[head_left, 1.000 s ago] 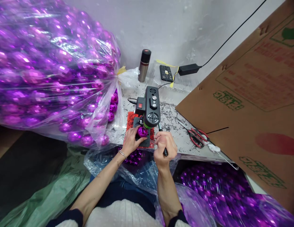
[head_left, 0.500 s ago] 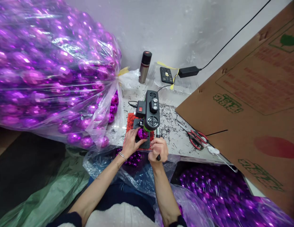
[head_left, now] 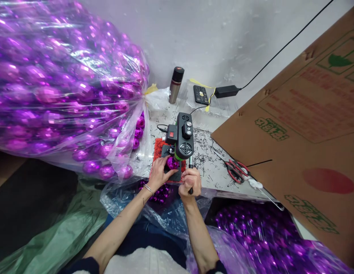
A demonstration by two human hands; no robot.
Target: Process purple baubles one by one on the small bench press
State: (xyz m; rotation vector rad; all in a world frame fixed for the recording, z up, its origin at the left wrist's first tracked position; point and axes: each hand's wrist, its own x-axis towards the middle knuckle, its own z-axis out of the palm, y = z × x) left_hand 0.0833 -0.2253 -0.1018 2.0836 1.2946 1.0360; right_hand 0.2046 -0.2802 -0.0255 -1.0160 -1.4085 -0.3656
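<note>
At far left, many faceted balls (head_left: 47, 93) are being enclosed by a clear plastic bag (head_left: 88, 61). Beside it, a purple ball (head_left: 172, 163) is being held between the thumb and fingers of the left hand (head_left: 159, 169); it is being positioned over a black base plate (head_left: 175, 177), beneath the head of a black press (head_left: 184, 135). The lever handle (head_left: 191, 191) is being gripped in the closed right hand (head_left: 190, 182). Farther right, red-handled scissors (head_left: 235, 169) are lying on the bench (head_left: 141, 163), being flanked by a printed cardboard box (head_left: 293, 152).
</note>
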